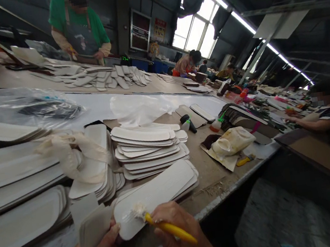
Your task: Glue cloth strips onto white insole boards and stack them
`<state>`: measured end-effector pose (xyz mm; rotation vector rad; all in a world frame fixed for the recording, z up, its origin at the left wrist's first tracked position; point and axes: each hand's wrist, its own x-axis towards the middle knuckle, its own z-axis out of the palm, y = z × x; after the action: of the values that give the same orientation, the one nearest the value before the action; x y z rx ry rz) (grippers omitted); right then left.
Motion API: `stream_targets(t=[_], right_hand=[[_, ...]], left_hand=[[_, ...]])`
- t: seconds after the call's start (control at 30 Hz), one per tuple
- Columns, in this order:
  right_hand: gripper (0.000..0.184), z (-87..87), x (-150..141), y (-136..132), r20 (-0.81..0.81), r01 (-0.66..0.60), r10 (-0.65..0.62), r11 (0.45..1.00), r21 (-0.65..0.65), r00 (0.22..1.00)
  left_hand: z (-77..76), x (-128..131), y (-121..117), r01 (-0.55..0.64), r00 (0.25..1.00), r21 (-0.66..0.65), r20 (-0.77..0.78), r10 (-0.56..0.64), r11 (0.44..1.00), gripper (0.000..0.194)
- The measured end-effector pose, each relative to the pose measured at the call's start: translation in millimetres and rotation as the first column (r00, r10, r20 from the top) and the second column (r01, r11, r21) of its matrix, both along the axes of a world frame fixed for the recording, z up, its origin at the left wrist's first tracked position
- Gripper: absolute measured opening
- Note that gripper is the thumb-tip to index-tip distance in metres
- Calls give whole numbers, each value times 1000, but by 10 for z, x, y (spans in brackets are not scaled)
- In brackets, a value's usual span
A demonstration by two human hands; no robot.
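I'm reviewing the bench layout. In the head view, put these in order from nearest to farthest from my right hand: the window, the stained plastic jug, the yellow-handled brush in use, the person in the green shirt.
1. Yellow-handled brush: held in the right hand.
2. Stained plastic jug: on the table, to the right.
3. Person in the green shirt: across the table, left.
4. Window: back wall.

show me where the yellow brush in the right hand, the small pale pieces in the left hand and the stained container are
yellow brush (175, 230): head view, on its handle
small pale pieces (94, 228): head view, on the front face of the stack
stained container (238, 139): head view, on its side wall
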<state>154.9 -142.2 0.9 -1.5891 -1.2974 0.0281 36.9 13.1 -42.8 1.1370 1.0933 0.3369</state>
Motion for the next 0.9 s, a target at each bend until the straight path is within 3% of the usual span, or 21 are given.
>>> stream_targets(t=[0.1, 0.2, 0.33, 0.43, 0.53, 0.63, 0.73, 0.83, 0.9], right_hand=[[24, -17, -143, 92, -246, 68, -38, 991, 111, 968], [15, -56, -23, 65, -354, 144, -117, 988, 52, 928], [13, -136, 397, -138, -99, 343, -343, 939, -24, 934], [16, -145, 691, -339, 43, 520, -519, 853, -38, 854], [19, -75, 821, -464, 153, 597, -587, 802, -24, 795], [18, 51, 809, -479, 242, 607, -594, 794, 28, 767], [17, 206, 718, -436, 237, 570, -567, 819, 60, 789], [19, 343, 546, -347, 82, 467, -469, 883, 39, 879], [21, 396, 380, -249, -86, 369, -369, 929, -17, 925]], left_hand=[[48, -7, -18, 20, 1000, 31, 23, -21, 999, 46], [146, 5, -67, -17, 998, 33, 66, 15, 999, 44], [182, 24, -107, -48, 993, 20, 108, 46, 999, 42], [137, 20, -107, -36, 995, 39, 96, 32, 999, 43], [133, 28, -103, -31, 995, 34, 101, 27, 999, 46], [206, 47, -99, -62, 993, 33, 103, 58, 998, 46], [323, 25, -97, -104, 991, 93, 88, 96, 990, 45], [455, -57, -121, -74, 989, 128, 137, 56, 989, 34], [535, -119, -165, -6, 979, 73, 203, -9, 997, 27]])
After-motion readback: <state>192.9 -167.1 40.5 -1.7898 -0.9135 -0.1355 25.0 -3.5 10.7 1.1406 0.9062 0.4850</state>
